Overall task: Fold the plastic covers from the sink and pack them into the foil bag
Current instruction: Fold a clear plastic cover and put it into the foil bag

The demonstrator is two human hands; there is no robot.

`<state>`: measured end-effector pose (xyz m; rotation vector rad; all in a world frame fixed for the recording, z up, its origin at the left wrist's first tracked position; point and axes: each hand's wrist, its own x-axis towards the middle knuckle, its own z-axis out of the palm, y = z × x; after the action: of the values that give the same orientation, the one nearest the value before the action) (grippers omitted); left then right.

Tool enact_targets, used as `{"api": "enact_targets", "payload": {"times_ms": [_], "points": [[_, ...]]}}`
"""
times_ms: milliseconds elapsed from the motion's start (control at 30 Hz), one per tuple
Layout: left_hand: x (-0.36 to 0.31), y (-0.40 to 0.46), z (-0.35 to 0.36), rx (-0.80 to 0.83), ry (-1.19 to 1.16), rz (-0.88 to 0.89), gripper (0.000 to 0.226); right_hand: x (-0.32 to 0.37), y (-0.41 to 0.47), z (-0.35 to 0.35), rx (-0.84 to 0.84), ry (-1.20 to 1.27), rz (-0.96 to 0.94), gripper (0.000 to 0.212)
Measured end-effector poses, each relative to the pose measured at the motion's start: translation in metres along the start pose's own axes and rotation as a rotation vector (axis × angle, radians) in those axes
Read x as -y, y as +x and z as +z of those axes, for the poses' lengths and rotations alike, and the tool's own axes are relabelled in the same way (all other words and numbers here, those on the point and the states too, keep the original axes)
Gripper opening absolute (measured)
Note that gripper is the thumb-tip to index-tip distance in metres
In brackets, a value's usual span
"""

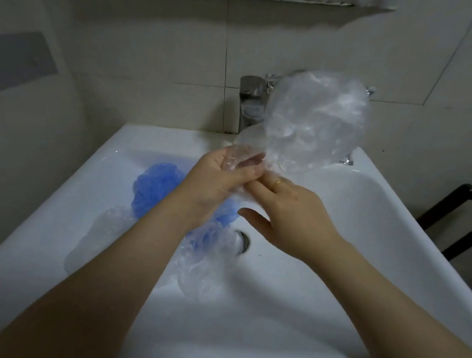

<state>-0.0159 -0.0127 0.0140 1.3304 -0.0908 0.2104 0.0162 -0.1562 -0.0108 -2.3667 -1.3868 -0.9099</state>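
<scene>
I count one clear cover (317,123) in my fingers (246,174). In the sink (366,216) lie one blue cover (156,190) and two clear ones, as far as I can tell.

1. I am looking down into a bathroom: a white ceramic sink (353,203) is filling my view.
2. A metal faucet (250,101) is standing against pale tiled walls (154,47).

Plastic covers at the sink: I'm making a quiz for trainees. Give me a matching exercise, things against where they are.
Things:
1. clear cover
2. blue cover
3. tap
4. ring

Places:
A. lying in the sink basin
B. on a finger of the right hand
C. held up by the left hand
D. behind the basin, by the wall

Pairs: 1-C, 2-A, 3-D, 4-B
</scene>
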Motion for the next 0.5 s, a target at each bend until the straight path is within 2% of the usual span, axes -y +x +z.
{"api": "enact_targets", "payload": {"times_ms": [100, 200, 267, 333, 367, 433, 467, 500], "points": [[0.004, 0.002, -0.002, -0.054, 0.084, -0.014, 0.017, -0.006, -0.001, -0.001, 0.063, 0.037, 0.007, 0.05], [0.004, 0.005, 0.0, -0.088, -0.025, -0.027, 0.02, -0.011, -0.003, -0.007, 0.011, 0.243, 0.027, 0.044], [0.0, 0.008, -0.001, -0.109, -0.204, -0.054, 0.022, -0.014, -0.003, -0.01, -0.179, 0.486, 0.176, 0.033], [-0.002, 0.011, -0.004, -0.088, -0.346, -0.083, 0.025, -0.017, -0.003, -0.009, -0.39, 0.52, 0.406, 0.013], [-0.004, 0.011, -0.005, -0.079, -0.398, -0.097, 0.026, -0.018, -0.002, -0.007, -0.433, 0.569, 0.578, 0.017], [-0.004, 0.011, -0.007, -0.097, -0.475, -0.129, 0.025, -0.02, 0.0, -0.008, -0.296, 0.96, 0.942, 0.042], [-0.001, 0.011, -0.007, -0.11, -0.487, -0.149, 0.025, -0.023, 0.0, -0.009, -0.169, 1.222, 1.062, 0.043], [-0.001, 0.01, -0.006, -0.111, -0.489, -0.175, 0.025, -0.023, 0.0, -0.01, -0.032, 1.44, 1.137, 0.035]]}}
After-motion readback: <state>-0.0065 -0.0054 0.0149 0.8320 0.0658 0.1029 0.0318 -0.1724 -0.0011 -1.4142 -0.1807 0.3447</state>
